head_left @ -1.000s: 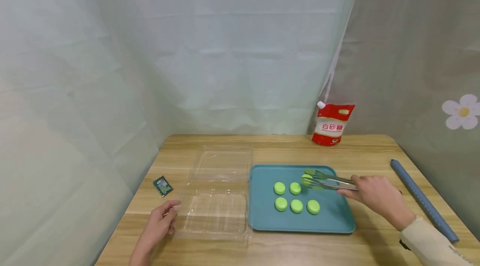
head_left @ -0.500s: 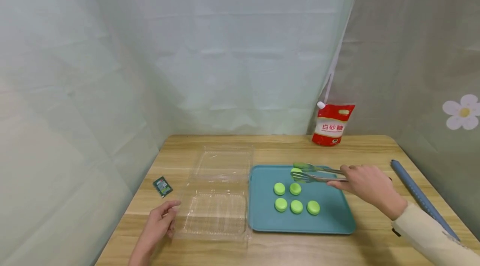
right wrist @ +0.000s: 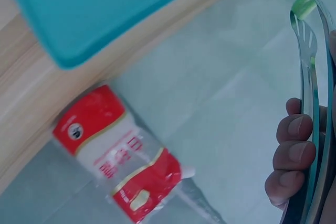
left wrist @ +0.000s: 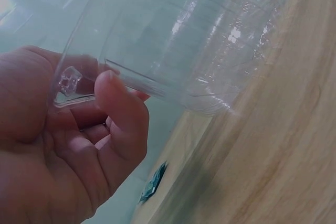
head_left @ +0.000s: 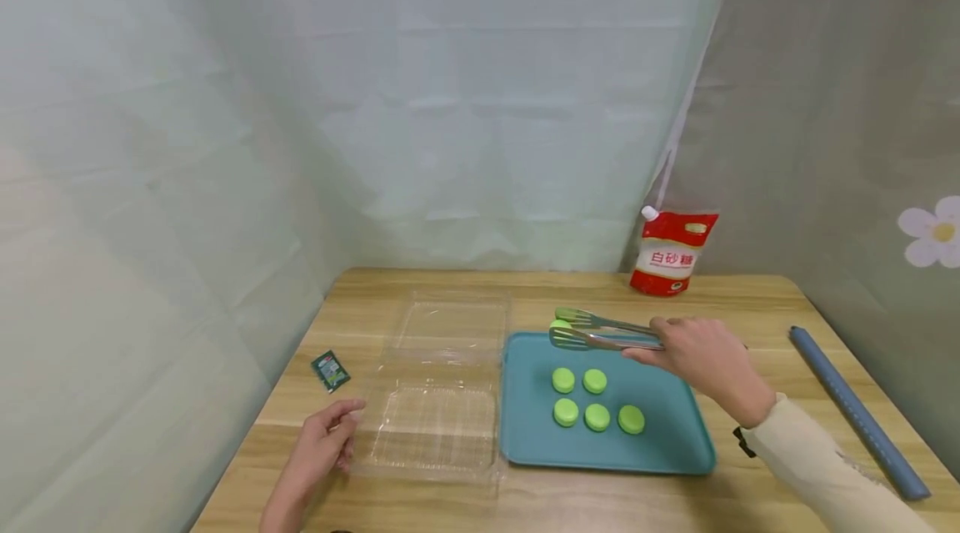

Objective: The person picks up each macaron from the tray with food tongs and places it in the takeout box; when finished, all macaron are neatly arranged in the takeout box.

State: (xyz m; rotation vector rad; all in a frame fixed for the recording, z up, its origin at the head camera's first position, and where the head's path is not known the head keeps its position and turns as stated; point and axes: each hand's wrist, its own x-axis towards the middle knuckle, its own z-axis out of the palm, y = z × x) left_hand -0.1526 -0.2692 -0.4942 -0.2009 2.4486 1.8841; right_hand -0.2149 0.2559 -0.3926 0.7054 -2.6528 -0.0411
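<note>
My right hand (head_left: 701,362) grips metal tongs (head_left: 600,331) above the far edge of a teal tray (head_left: 660,441). Between the slotted tong heads is a green macaron (right wrist: 304,4), lifted off the tray. On the tray lie several more green macarons (head_left: 597,417) in two rows. My left hand (head_left: 318,445) holds the left edge of a clear plastic box (head_left: 435,424), which lies with its lid (head_left: 453,324) folded back, left of the tray. In the left wrist view the thumb and fingers pinch the box's rim (left wrist: 79,100).
A red and white sugar pouch (head_left: 673,253) stands at the table's back right. Along the right side lies a blue-grey rod (head_left: 858,412). A small dark green packet (head_left: 330,370) lies left of the box. Curtains (head_left: 465,99) hang behind the table.
The tongs have lifted the macaron out of the tray's back row and moved left and upward with my right hand. My left hand keeps its place at the box.
</note>
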